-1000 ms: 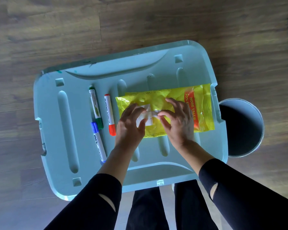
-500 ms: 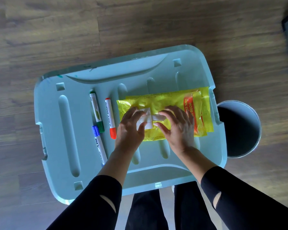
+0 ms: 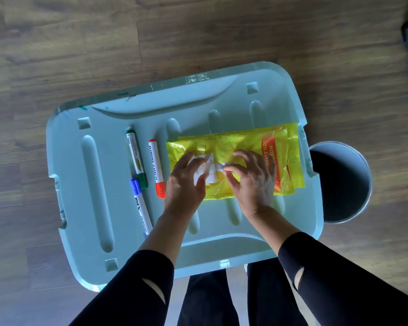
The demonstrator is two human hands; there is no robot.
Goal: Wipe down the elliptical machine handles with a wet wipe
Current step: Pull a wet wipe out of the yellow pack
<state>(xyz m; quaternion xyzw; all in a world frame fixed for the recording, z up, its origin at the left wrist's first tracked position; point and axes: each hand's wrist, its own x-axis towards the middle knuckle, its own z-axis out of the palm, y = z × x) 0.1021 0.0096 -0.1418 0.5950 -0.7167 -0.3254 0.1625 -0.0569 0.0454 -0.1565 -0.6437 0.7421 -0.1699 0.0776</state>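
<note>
Pack of wipes lies by the lid's right edge. Left hand and right hand both pinch its white flap. Markers lie left of it.

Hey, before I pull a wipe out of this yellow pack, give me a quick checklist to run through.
1. Yellow pack lies flat on the blue lid: ok.
2. Left hand and right hand both at the pack's middle: ok.
3. White flap peeled open and a wipe pinched: cannot tell; fingers cover part of it.
4. Markers clear of the pack: ok, they lie to its left, apart from it.
5. Round bin nearby for rubbish: ok, beside the lid's right edge.
6. Elliptical handles in sight: not ok, none visible.
</note>
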